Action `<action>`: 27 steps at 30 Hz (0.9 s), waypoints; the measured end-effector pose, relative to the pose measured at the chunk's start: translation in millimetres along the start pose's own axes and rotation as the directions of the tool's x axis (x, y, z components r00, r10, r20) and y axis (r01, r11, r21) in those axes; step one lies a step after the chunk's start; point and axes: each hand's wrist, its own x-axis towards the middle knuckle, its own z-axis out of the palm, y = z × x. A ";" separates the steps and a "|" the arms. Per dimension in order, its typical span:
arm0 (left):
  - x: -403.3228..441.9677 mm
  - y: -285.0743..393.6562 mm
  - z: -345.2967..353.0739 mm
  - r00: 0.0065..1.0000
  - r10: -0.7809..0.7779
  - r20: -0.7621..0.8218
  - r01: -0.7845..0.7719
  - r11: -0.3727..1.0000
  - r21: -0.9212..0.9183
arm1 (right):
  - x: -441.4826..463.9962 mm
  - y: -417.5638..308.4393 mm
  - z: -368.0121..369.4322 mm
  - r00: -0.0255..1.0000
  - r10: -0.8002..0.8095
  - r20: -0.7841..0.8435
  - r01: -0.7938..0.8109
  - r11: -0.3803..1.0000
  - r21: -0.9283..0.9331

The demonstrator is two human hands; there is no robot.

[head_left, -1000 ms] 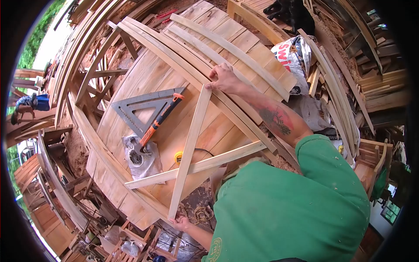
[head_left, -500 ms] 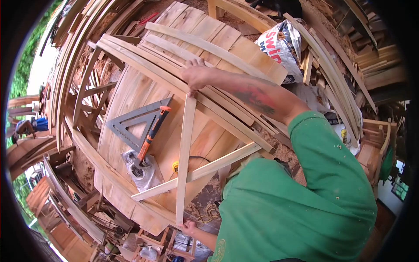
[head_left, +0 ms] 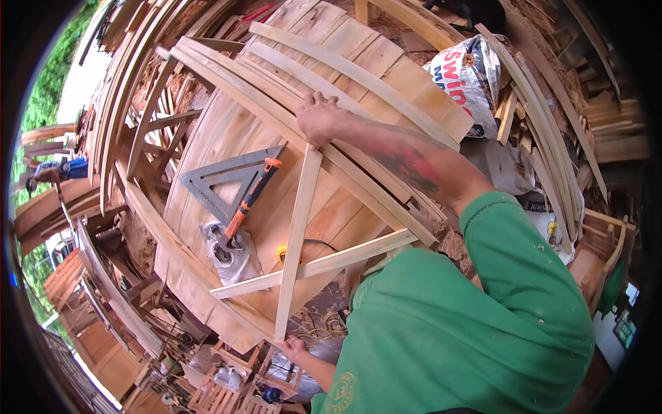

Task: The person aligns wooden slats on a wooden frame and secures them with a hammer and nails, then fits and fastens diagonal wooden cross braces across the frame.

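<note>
A narrow wooden strip (head_left: 298, 241) spans my two hands and crosses over a second pale strip (head_left: 345, 259). My left hand (head_left: 295, 347) pinches its lower end near the edge of the plank panel (head_left: 207, 276). At its upper end, my right hand (head_left: 318, 121) is closed, thumb by the strip's tip and fingers over the long parallel battens (head_left: 241, 103). On the panel lie a grey triangular square (head_left: 234, 161), an orange-and-black handled tool (head_left: 254, 196) resting across it, a clear plastic bag (head_left: 238, 262) and a yellow round object (head_left: 281, 254), perhaps a tape measure.
Long curved timbers (head_left: 114, 103) are stacked at the left. A printed white sack (head_left: 462, 79) and more long strips (head_left: 541, 131) stand at the upper right. Wooden stools or frames (head_left: 221, 386) sit at the bottom. Another person (head_left: 58, 172) is far off at the left.
My view has shifted, so the scene sits slightly further right. Both hands stay at the ends of the strip, which leans a little more.
</note>
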 end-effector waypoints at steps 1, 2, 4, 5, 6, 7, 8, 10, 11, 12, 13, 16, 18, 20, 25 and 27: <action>13.3 9.4 -12.4 0.997 -0.061 0.046 0.060 0.998 0.017 | -2.3 -2.0 0.7 1.000 0.008 -0.022 -0.008 1.000 -0.013; 28.3 13.7 -25.8 0.987 -0.003 0.160 -0.012 0.995 0.094 | -5.1 -4.7 1.8 0.999 0.013 -0.043 -0.015 1.000 -0.027; 5.9 -4.4 -9.3 0.991 0.104 0.083 -0.110 0.991 0.074 | -6.3 -8.8 -2.9 1.000 0.018 -0.014 -0.018 0.999 -0.037; -7.7 -18.3 1.8 0.979 0.203 0.009 -0.203 0.976 0.079 | -6.4 -10.5 -6.5 0.999 0.038 0.012 -0.038 0.999 -0.037; 3.8 -19.9 -5.0 0.969 0.242 0.043 -0.245 0.968 0.061 | -7.5 -12.6 -8.9 0.999 0.035 0.036 -0.032 0.996 -0.087; 17.9 -20.8 -13.2 0.955 0.288 0.065 -0.291 0.956 0.031 | -7.0 -12.7 -10.6 0.998 0.020 0.061 -0.011 0.989 -0.144; 32.9 -18.8 -31.3 0.939 0.224 0.261 -0.246 0.968 0.051 | 5.4 -4.7 2.3 0.999 -0.037 0.026 0.045 0.923 -0.381; 14.5 -35.9 -22.0 0.936 0.266 0.232 -0.277 0.961 0.015 | 92.2 75.4 69.6 0.922 -0.388 0.015 0.324 0.749 -0.578; 33.0 -39.5 -33.5 0.897 0.292 0.332 -0.305 0.952 -0.015 | 42.0 33.4 19.5 0.984 -0.175 -0.040 0.161 0.957 -0.243; 0.5 -54.2 -11.7 0.864 0.348 0.365 -0.355 0.934 -0.050 | 24.3 9.5 0.8 0.968 -0.250 -0.032 0.232 0.931 -0.282; -7.3 -61.9 -0.8 0.903 0.354 0.243 -0.321 0.933 -0.165 | 62.1 33.2 12.3 0.974 -0.211 0.085 0.228 0.924 -0.309; -5.6 -78.6 3.4 0.900 0.405 0.160 -0.343 0.886 -0.312 | 140.6 133.3 35.1 0.759 -0.652 0.001 0.584 0.680 -0.444; -42.3 -83.5 30.0 0.875 0.485 -0.002 -0.462 0.832 -0.309 | 114.6 101.5 10.2 0.919 -0.391 0.043 0.394 0.917 -0.071; -51.5 -82.7 31.2 0.882 0.470 0.027 -0.429 0.826 -0.364 | 106.9 98.4 1.7 0.898 -0.436 0.053 0.434 0.900 0.044; -60.7 -82.2 28.2 0.890 0.448 0.088 -0.374 0.827 -0.420 | 63.6 42.8 -24.4 0.942 -0.289 0.169 0.315 0.936 -0.155; -63.9 -79.1 27.7 0.908 0.403 0.113 -0.310 0.828 -0.468 | 63.7 35.2 -26.6 0.956 -0.239 0.169 0.279 0.921 -0.273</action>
